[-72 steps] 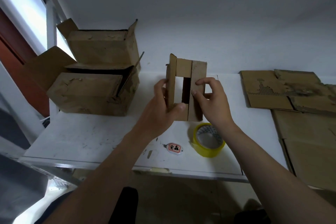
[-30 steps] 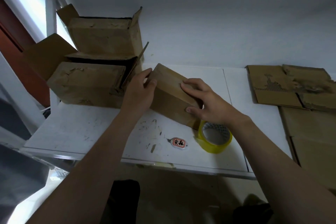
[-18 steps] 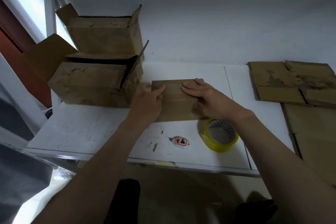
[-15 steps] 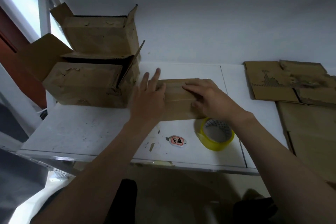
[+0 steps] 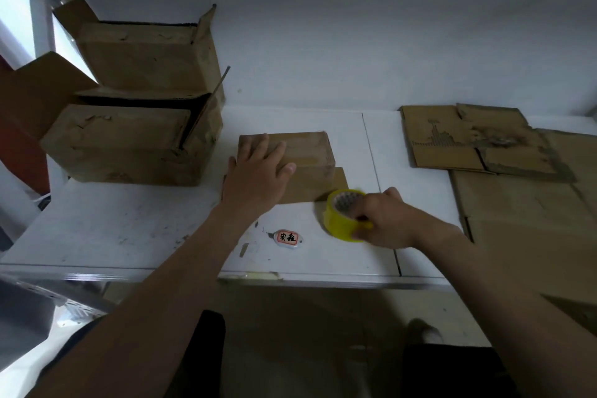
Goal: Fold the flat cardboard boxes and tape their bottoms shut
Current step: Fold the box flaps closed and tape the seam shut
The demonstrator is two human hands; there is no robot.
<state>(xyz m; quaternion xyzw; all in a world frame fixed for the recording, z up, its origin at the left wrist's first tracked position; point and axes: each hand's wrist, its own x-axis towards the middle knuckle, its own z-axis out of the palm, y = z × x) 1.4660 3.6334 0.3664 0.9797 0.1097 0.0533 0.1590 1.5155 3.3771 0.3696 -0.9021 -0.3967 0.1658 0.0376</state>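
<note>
Taping step in hand: box folded, roll just seized

Small box (image 5: 300, 158) sits bottom-up at mid table (image 5: 129, 226), pinned by the flat, open left hand (image 5: 258, 178); right hand (image 5: 384, 220) has its grip closed round the yellow tape roll (image 5: 339, 216) just beside it. Next, I judge: free the tape end and run it along the flap seam

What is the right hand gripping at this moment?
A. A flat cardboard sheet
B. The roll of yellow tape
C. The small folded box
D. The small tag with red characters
B: the right hand is closed on the roll of yellow tape, while the left hand presses the small folded box.
</note>
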